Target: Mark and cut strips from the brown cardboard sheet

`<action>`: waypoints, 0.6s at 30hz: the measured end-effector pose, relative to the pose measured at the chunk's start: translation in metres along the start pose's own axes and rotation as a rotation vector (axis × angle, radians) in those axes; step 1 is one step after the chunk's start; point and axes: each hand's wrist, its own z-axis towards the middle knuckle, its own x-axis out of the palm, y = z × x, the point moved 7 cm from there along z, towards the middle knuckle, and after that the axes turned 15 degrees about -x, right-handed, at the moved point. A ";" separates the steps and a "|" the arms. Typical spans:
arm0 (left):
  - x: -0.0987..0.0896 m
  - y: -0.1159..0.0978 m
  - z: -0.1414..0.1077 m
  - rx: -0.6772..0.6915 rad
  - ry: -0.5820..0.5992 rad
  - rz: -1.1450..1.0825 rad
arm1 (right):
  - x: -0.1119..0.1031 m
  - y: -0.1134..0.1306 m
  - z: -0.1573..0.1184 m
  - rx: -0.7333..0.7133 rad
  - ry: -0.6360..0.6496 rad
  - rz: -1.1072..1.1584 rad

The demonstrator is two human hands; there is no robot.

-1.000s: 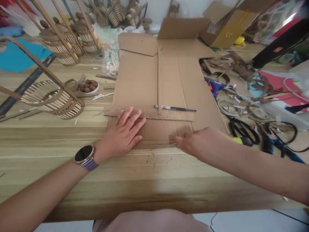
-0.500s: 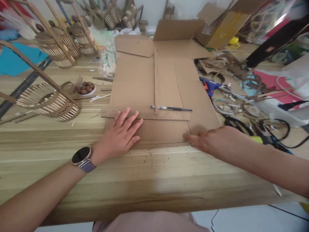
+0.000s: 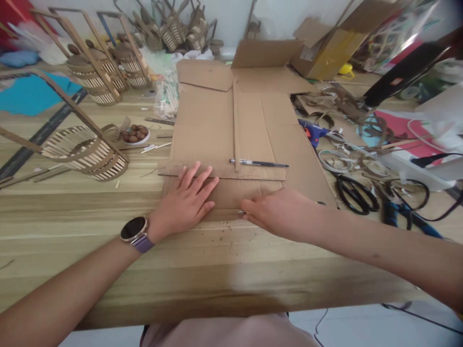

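Note:
My left hand (image 3: 188,197) lies flat with fingers spread, pressing on a cardboard strip (image 3: 249,173) laid across a big opened-out cardboard sheet (image 3: 202,115). To its right, my right hand (image 3: 275,209) is closed in a pinch near the sheet's front edge. A thin metallic tip of what looks like a utility knife (image 3: 241,212) pokes out from its fingers, touching the cardboard; most of the handle is hidden by the hand. A black pen (image 3: 260,163) rests on the sheet just beyond the strip.
On the left stand a slatted basket (image 3: 87,154) and a bowl of brown balls (image 3: 135,134). A blue glue gun (image 3: 314,131), black-handled scissors (image 3: 356,195) and blue-handled pliers (image 3: 390,212) lie right of the sheet. A cardboard box (image 3: 333,48) sits behind.
My right hand has moved left along the sheet's front edge, closer to my left hand. My left hand keeps its place on the strip. The whole view has shifted slightly.

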 end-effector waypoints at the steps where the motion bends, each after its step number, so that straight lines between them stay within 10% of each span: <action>1: 0.000 0.000 0.000 -0.002 0.000 0.004 | -0.001 0.005 0.007 -0.008 0.008 -0.006; 18: -0.002 -0.001 0.001 -0.027 0.013 -0.037 | -0.009 0.021 0.025 -0.103 -0.028 -0.136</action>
